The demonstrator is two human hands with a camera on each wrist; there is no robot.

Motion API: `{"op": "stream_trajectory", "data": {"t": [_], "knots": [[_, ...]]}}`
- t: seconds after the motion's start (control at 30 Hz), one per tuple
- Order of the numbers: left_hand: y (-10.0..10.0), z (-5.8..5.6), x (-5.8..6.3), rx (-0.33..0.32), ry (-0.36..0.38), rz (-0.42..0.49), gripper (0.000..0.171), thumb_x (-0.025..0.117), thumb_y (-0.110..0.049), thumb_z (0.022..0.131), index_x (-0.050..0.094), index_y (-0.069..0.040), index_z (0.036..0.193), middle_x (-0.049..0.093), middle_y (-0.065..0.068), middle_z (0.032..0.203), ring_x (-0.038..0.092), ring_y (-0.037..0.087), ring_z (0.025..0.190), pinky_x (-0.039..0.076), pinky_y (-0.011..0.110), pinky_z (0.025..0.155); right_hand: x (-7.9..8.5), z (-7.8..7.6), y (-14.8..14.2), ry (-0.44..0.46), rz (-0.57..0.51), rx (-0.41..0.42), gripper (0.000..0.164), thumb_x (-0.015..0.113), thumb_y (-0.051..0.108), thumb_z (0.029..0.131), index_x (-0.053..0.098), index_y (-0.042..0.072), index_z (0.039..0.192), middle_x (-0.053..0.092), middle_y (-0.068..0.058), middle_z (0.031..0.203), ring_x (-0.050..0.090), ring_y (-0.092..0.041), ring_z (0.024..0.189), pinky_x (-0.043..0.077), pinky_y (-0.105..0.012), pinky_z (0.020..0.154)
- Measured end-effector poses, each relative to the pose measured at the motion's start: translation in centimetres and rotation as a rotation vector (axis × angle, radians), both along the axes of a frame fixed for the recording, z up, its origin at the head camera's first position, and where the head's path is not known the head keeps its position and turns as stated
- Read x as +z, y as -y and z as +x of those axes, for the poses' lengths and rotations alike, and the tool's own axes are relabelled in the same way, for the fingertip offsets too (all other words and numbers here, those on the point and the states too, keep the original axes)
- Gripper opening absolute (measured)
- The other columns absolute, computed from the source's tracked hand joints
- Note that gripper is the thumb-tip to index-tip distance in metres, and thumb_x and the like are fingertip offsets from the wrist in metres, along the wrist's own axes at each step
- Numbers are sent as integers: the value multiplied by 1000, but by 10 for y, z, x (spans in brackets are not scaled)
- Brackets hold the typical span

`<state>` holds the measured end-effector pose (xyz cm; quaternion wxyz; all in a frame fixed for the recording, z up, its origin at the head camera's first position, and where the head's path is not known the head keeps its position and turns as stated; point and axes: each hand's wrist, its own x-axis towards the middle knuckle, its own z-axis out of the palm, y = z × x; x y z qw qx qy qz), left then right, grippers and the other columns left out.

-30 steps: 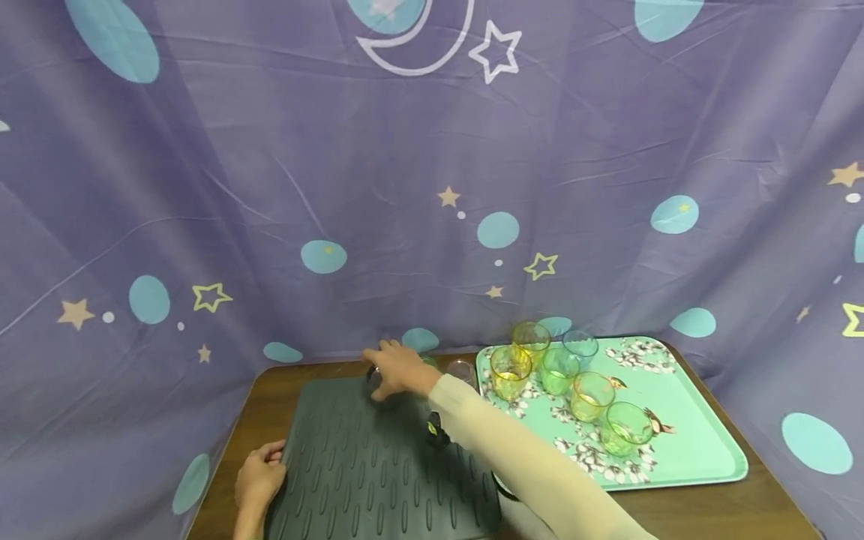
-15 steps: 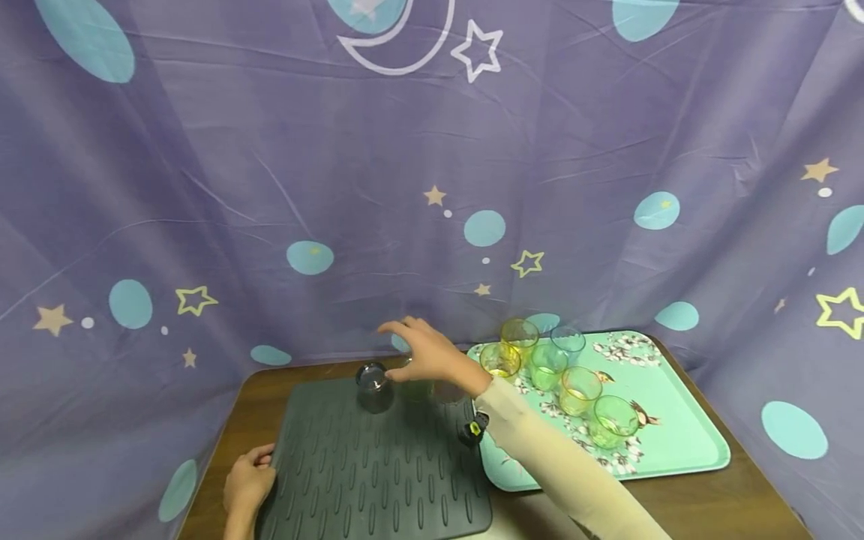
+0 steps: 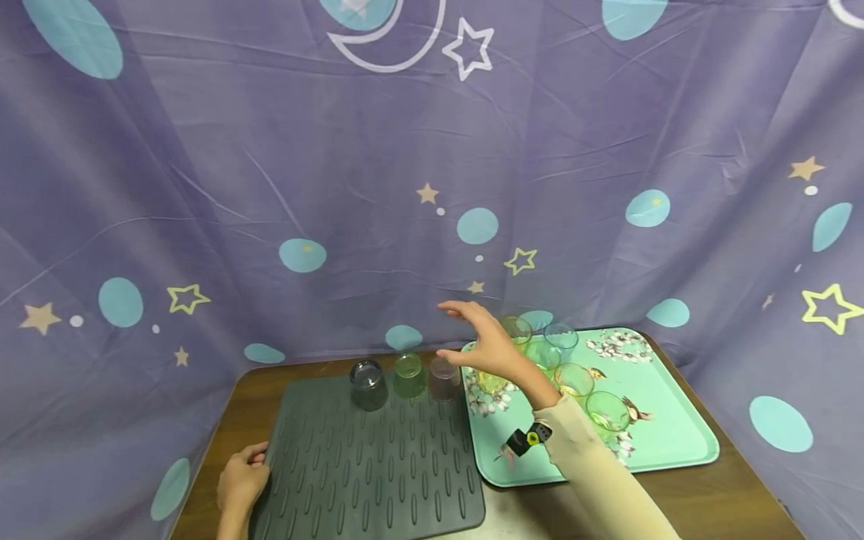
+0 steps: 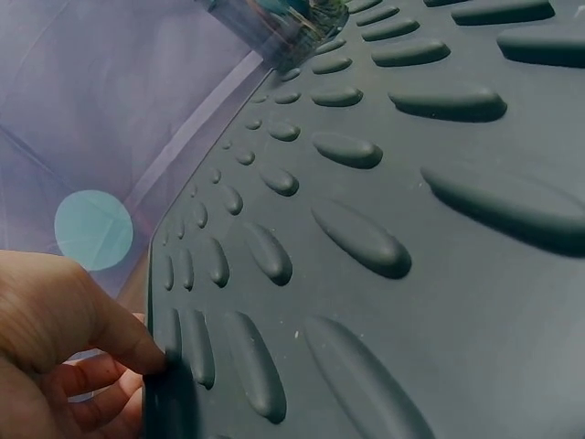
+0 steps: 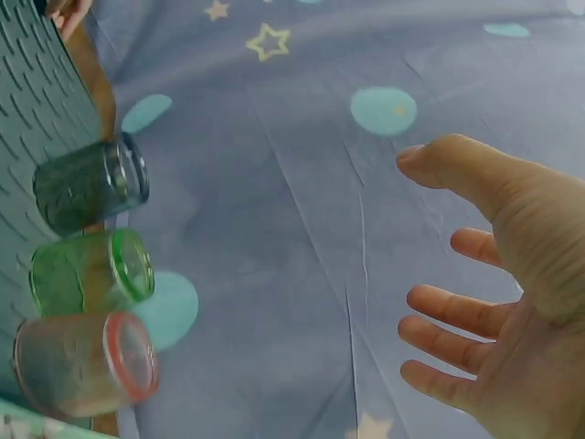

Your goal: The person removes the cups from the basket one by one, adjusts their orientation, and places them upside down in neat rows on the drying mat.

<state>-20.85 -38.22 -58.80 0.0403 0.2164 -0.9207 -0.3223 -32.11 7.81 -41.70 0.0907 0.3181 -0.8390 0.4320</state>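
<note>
Three glasses stand upside down in a row along the far edge of a dark grey drying mat (image 3: 378,465): a dark grey glass (image 3: 368,385), a green glass (image 3: 409,376) and a pinkish glass (image 3: 444,379). My right hand (image 3: 487,341) is raised, thumb and fingers spread, holding nothing, between the pinkish glass and the tray. In the right wrist view its palm and spread fingers show, with the three glasses apart to the left. My left hand (image 3: 243,478) pinches the mat's left edge, thumb (image 4: 137,343) on top and the other fingers curled beside it.
To the right, a mint green tray (image 3: 675,435) with flower and bird prints holds several tumblers, among them a blue tumbler (image 3: 562,339) and a green tumbler (image 3: 607,412). Both mat and tray lie on a brown wooden table (image 3: 715,495). A purple curtain (image 3: 378,187) hangs behind.
My right hand has let go of the dark grey glass at the mat's far edge and moved right toward the tray, uncovering the three glasses. The left hand stays at the mat's edge.
</note>
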Motion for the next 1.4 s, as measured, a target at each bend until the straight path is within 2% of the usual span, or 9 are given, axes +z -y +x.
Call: {"op": "stream_trajectory", "data": {"t": [0.13,0.27,0.47,0.77,0.93,1.17,1.4], "knots": [[0,1,2,5,-1,-2,47,51,-10,85,65,-4,130,68,16,104,65,42,96,46,42,64,-8,6,-19,-6,-60,-51,71,85,24,82,53,20,145,59,-7,136,57,-32,128,47,-54,106],[-1,2,2,10,-1,-6,47,51,-10,86,66,-4,130,67,16,105,64,43,100,46,42,65,-20,12,-34,-7,-125,-120,69,85,19,82,54,16,143,60,-11,133,58,-32,123,49,-55,102],[-4,0,1,28,1,7,48,52,-8,83,66,-6,129,68,12,104,63,36,97,44,40,66,-42,20,-53,65,-208,-218,69,84,19,83,53,17,144,59,-15,136,58,-32,122,46,-53,100],[-4,-1,-1,47,4,9,51,52,-7,79,68,-7,128,69,10,103,64,32,94,42,36,64,-73,29,-68,134,-283,-315,73,84,18,83,49,17,147,57,-15,138,55,-42,124,45,-56,100],[-3,0,-1,52,1,11,52,52,-7,78,68,-8,127,69,11,104,64,33,94,42,38,63,-87,32,-72,163,-271,-378,75,84,18,83,47,14,148,57,-16,138,56,-42,123,46,-56,99],[-2,1,0,42,23,28,53,51,-7,80,65,-7,131,66,13,107,62,37,99,43,43,66,-109,33,-72,259,-269,-404,81,84,17,81,44,7,150,53,-26,143,53,-46,129,44,-61,102],[-1,0,-1,32,32,31,54,50,-8,81,63,-6,133,65,15,111,62,39,102,43,45,68,-130,30,-71,326,-313,-415,84,84,19,82,40,3,152,48,-26,149,49,-50,133,41,-65,106]]}}
